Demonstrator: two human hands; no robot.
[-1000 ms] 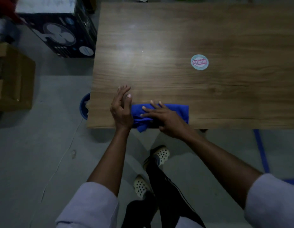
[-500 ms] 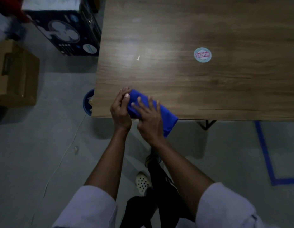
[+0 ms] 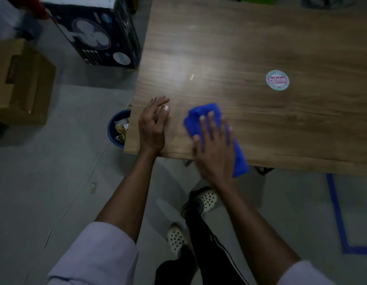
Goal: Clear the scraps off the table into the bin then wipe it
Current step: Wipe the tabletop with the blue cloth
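One blue cloth (image 3: 207,112) lies on the wood table (image 3: 260,48) near the front edge. Its long side runs slantwise, from up-left to down-right, and one end hangs past the edge. The right hand (image 3: 214,149) lies flat and open on it. The left hand (image 3: 152,125) rests open on the table beside it. One blue bin (image 3: 114,130) with scraps sits on the floor by the table corner. One round sticker (image 3: 277,80) and one tiny white scrap (image 3: 191,77) are on the table

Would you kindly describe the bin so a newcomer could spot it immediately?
Start at the wooden table and find its near-left corner, beside the left hand. The bin sits on the floor, partly tucked under that corner. It is round and blue, with crumpled scraps inside, unlike the nearby boxes.
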